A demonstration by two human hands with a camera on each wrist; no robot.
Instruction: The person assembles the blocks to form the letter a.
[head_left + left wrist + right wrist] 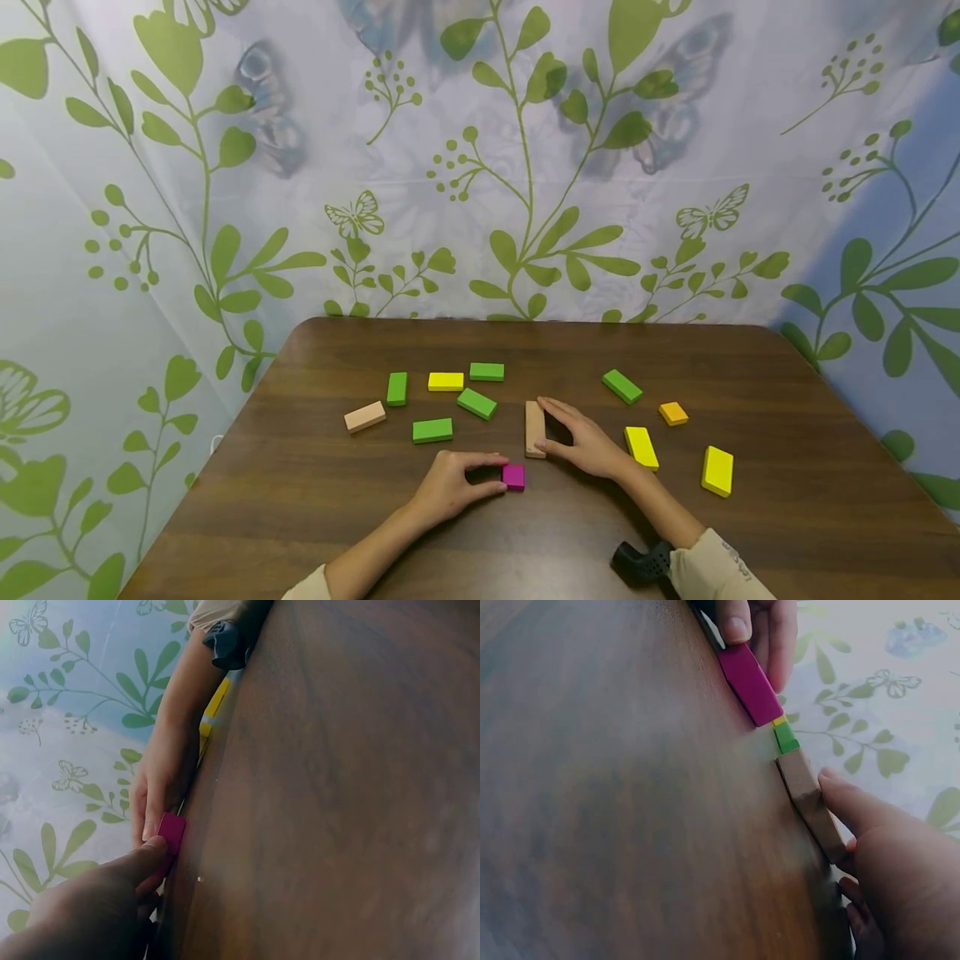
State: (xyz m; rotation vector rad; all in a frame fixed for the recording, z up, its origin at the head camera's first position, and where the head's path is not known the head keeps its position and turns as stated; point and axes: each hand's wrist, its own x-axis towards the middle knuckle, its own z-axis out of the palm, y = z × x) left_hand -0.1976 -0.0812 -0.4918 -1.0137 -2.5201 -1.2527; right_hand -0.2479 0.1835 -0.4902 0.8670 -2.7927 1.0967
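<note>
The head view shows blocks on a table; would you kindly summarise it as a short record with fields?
Surface: brown table
Left grip: pinches magenta block
Right grip: holds tan block
Held blocks: close but apart
Left of held blocks: four green blocks, one yellow, one tan
Right of held blocks: one green, two yellow, one orange
Background: leaf and butterfly print

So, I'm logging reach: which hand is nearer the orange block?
Right: the right hand, pinching a pale block, is left of the orange block; the left hand, pinching the magenta block, is farther left.
</note>
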